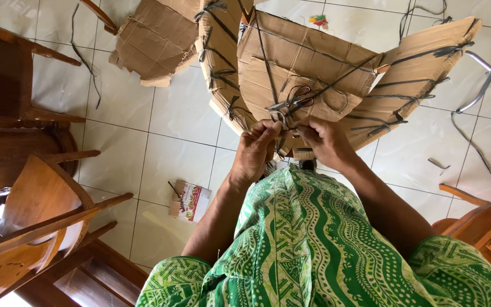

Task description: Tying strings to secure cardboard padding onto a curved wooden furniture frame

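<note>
I see my left hand and right hand curled tight, pinching dark string at the cardboard frame — scissors rest just above. Wooden chairs flank me

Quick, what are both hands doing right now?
Left hand: closed, pinching a black strap on the cardboard.
Right hand: closed on the cardboard's lower edge.

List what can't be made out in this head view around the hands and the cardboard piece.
- What the left hand and right hand pinch: hidden by the fingers, head view.
- Top of the cardboard structure: cut off by the upper edge.
- Small packet on the floor: too small to identify.
- Metal frame: cut off by the right edge.
- Lower body: hidden by the green patterned garment.
</note>
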